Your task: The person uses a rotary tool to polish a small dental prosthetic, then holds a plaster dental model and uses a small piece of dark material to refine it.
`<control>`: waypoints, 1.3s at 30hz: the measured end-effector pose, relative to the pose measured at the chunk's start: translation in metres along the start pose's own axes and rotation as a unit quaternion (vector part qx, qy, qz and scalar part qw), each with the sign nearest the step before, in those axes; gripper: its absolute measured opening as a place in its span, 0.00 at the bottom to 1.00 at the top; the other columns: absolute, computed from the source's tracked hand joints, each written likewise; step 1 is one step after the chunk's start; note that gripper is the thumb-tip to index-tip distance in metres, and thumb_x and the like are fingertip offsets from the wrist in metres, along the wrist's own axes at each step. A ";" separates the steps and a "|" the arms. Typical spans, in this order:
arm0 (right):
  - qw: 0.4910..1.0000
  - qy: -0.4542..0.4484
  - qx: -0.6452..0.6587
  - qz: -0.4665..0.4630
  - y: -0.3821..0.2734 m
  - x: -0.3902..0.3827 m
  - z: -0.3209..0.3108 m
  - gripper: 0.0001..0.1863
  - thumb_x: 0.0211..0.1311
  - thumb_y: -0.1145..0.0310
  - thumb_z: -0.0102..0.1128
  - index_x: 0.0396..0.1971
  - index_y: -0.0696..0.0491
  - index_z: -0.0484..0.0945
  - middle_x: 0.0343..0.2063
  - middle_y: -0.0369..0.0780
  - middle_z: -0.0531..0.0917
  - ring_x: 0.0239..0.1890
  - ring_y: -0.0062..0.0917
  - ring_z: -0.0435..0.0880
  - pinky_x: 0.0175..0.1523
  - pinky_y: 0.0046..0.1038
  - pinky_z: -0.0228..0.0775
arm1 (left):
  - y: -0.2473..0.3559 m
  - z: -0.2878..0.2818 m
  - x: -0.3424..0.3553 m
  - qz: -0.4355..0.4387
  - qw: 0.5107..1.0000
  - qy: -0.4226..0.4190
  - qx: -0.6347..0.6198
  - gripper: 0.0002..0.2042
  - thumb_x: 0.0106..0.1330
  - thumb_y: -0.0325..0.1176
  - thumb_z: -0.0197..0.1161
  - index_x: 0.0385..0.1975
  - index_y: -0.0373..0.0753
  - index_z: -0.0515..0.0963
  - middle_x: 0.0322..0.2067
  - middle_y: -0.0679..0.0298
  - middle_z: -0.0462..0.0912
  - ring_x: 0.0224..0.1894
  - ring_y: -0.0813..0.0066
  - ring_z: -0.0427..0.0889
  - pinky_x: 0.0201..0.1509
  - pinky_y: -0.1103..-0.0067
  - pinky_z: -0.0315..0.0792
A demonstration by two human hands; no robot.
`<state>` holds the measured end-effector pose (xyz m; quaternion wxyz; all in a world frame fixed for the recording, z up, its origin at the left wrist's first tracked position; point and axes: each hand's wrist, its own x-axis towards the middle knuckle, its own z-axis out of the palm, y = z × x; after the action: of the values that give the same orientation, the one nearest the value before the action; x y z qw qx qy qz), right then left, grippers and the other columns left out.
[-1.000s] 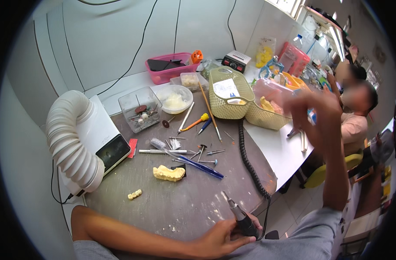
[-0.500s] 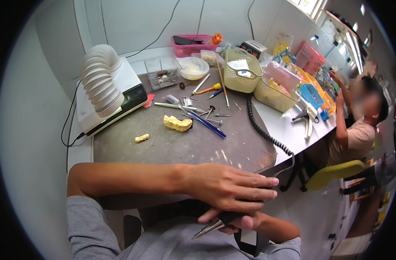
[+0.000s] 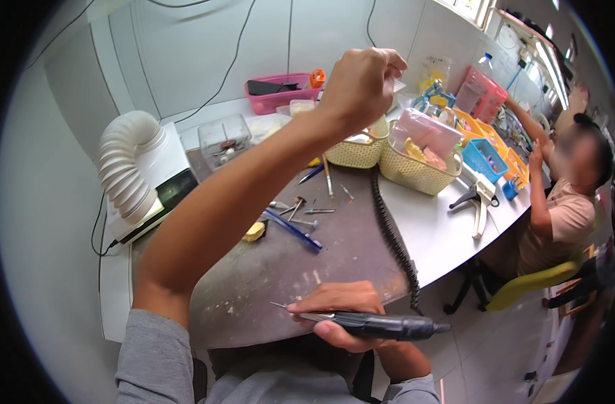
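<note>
My left hand is raised at the back of the desk, curled in front of a pale box that it largely hides; I cannot make out what its fingertips hold or touch. Low at the front, my right hand grips a black rotary handpiece, lying crosswise with its thin bur pointing left. Part of a yellow dental cast shows behind my left forearm. A blue pen and several small burs lie on the grey work mat.
A white machine with a ribbed hose stands left. Cream baskets, a pink tray and a white glue gun line the back and right. The handpiece's coiled cord crosses the mat. A co-worker sits at right.
My left hand has risen from the handpiece to the back of the desk. My right hand, earlier raised and then lowered, now holds the handpiece, turned crosswise.
</note>
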<state>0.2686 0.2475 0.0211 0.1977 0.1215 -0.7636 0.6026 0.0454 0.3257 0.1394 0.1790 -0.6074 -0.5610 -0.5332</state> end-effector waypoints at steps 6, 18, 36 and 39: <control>0.995 0.071 -0.044 0.061 0.014 -0.004 -0.005 0.09 0.55 0.72 0.70 0.35 0.57 0.83 0.28 0.40 0.84 0.29 0.23 0.84 0.33 0.22 0.74 | -0.104 0.091 0.068 -0.069 0.950 -0.258 0.163 0.15 0.59 0.20 0.50 0.41 0.30 0.83 0.38 0.45 0.84 0.43 0.51 0.84 0.51 0.67 0.76; 0.994 0.086 0.049 0.039 0.022 -0.007 -0.020 0.07 0.57 0.73 0.64 0.36 0.57 0.80 0.27 0.42 0.82 0.29 0.31 0.84 0.34 0.27 0.76 | -0.182 0.148 0.076 -0.184 0.917 -0.277 0.221 0.17 0.52 0.22 0.54 0.42 0.30 0.82 0.39 0.42 0.83 0.47 0.46 0.82 0.52 0.64 0.74; 0.990 0.124 0.056 0.046 0.026 -0.009 -0.008 0.08 0.57 0.72 0.64 0.35 0.56 0.76 0.29 0.42 0.81 0.30 0.34 0.83 0.34 0.30 0.75 | -0.192 0.126 0.085 -0.196 0.920 -0.252 0.229 0.17 0.57 0.33 0.58 0.45 0.31 0.78 0.38 0.43 0.83 0.46 0.50 0.83 0.52 0.64 0.74; 0.991 0.119 0.042 0.046 0.027 -0.012 -0.006 0.09 0.61 0.70 0.64 0.38 0.59 0.80 0.34 0.42 0.84 0.31 0.29 0.85 0.36 0.25 0.75 | -0.169 0.118 0.086 -0.137 0.950 -0.159 0.232 0.16 0.58 0.31 0.57 0.45 0.32 0.79 0.37 0.44 0.84 0.41 0.53 0.85 0.48 0.65 0.76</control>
<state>0.2687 0.2596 -0.0060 0.2542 0.0222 -0.7136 0.6525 -0.0669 0.5159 0.1050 0.1487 -0.5433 -0.7683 -0.3040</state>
